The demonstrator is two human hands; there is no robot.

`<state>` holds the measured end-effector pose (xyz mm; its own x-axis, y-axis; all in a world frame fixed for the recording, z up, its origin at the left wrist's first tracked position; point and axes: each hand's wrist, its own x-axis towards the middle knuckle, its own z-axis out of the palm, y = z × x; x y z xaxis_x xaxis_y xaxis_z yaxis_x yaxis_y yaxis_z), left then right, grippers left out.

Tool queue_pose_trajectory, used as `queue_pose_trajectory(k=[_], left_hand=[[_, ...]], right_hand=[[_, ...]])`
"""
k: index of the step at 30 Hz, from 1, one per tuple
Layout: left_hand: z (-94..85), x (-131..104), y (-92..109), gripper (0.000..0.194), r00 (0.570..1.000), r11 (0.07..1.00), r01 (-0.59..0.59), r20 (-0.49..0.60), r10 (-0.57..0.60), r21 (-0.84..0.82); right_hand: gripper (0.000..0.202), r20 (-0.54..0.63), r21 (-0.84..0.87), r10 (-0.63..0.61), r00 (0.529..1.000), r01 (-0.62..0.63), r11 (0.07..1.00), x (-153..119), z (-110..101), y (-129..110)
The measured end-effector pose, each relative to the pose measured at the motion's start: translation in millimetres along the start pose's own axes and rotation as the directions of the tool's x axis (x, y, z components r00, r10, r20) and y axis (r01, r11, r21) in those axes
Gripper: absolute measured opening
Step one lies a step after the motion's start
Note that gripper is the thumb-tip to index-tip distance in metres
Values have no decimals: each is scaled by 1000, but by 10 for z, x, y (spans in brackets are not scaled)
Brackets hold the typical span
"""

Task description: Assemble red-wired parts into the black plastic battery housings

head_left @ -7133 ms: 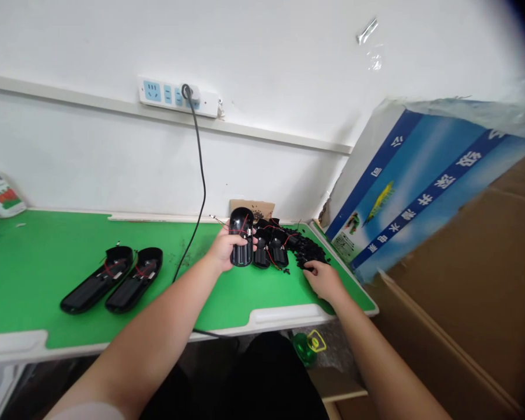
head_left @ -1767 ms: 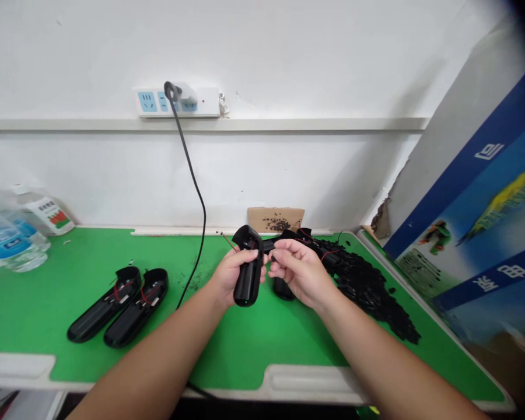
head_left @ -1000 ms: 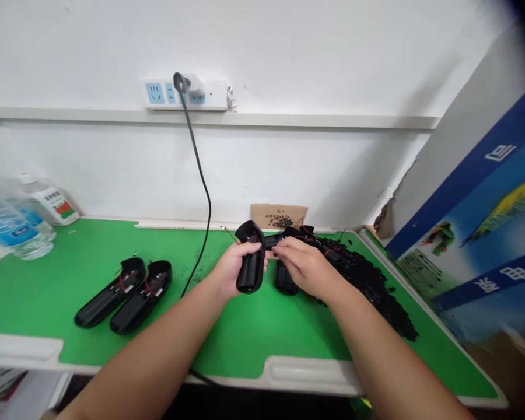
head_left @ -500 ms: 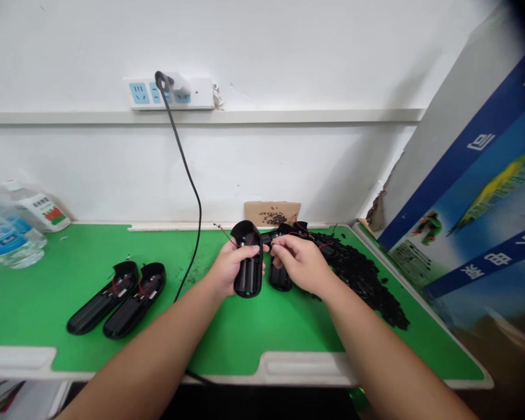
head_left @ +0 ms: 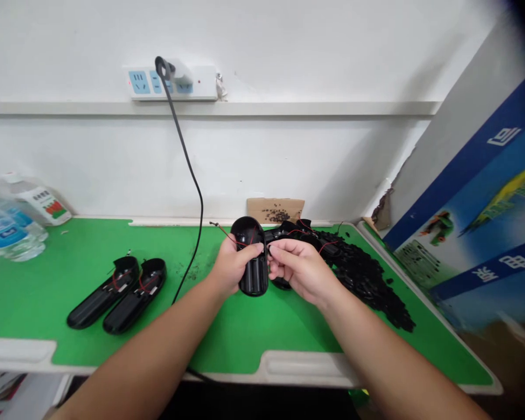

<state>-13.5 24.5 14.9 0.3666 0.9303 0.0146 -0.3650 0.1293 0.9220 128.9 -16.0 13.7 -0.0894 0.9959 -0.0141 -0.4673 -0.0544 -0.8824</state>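
My left hand (head_left: 235, 263) is closed around a glossy black plastic housing (head_left: 254, 277), rounded at both ends, with thin red and black wires trailing from its upper left. The thumb presses on its inner face. At the housing's right edge, my right hand (head_left: 295, 262) pinches with thumb and forefinger; whatever lies between them is too small to make out. Behind the right hand, more black housings (head_left: 284, 232) with red wires lie partly hidden. A heap of small black plastic parts (head_left: 363, 274) spreads to their right.
Two similar black housings (head_left: 133, 294) lie at the left of the green tabletop (head_left: 157, 356). Plastic bottles (head_left: 17, 224) stand far left. A black cable (head_left: 188, 157) hangs from a power strip (head_left: 201, 81). Cardboard with tiny dark pieces (head_left: 256, 207) leans at the wall; a large box (head_left: 476, 192) stands right.
My right hand has come against the housing's right edge, its pinch still closed. The housing has shifted slightly right and turned more upright in my left hand. The view has moved a little.
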Motion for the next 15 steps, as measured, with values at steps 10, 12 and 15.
queue_pose_trajectory(k=[10, 12, 15], left_hand=[[-9, 7, -47, 44, 988, 989, -117, -89, 125, 93], [-19, 12, -65, 45, 980, 981, -152, -110, 166, 124], [-32, 16, -92, 42, 970, 962, -204, -96, 224, 181]], right_hand=[[29, -47, 13, 3, 999, -2, 1000, 5, -33, 44], [29, -55, 11, -4, 998, 5, 1000, 5, -30, 56], [30, -71, 13, -14, 997, 15, 1000, 3, -22, 70]])
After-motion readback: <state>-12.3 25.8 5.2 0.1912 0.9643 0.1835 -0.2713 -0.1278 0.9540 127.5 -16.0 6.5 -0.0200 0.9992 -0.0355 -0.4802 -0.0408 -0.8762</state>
